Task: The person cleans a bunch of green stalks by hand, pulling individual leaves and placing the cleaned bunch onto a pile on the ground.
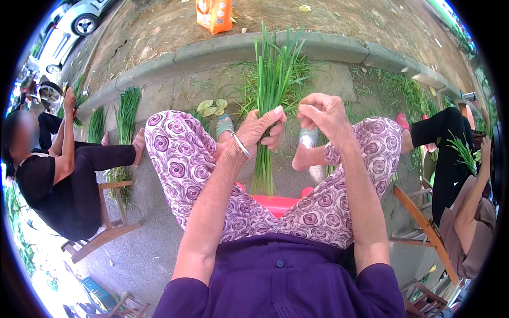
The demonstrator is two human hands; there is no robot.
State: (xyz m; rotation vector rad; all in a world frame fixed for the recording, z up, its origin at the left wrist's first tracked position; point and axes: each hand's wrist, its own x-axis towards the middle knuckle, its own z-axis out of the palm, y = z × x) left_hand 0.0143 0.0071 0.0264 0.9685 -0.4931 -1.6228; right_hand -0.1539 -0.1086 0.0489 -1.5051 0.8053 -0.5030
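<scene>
My left hand point(261, 128) is wrapped round an upright bunch of garlic chives point(272, 79), its thumb across the front and a silver bangle at the wrist. Pale stem ends hang below that fist, between my knees. Just right of the bunch, my right hand point(324, 117) is raised with thumb and forefinger pinched. Thin green blades reach toward those fingertips, but whatever is between them is too small to make out. Loose chive leaves point(246, 90) lie heaped on the ground behind the bunch.
A pink plastic stool point(278, 205) shows between my legs. Sorted chive bundles point(127, 114) lie to the left. A concrete kerb point(228, 49) runs across the back, with an orange bag point(214, 17) beyond. Seated people on wooden chairs flank me, each holding chives.
</scene>
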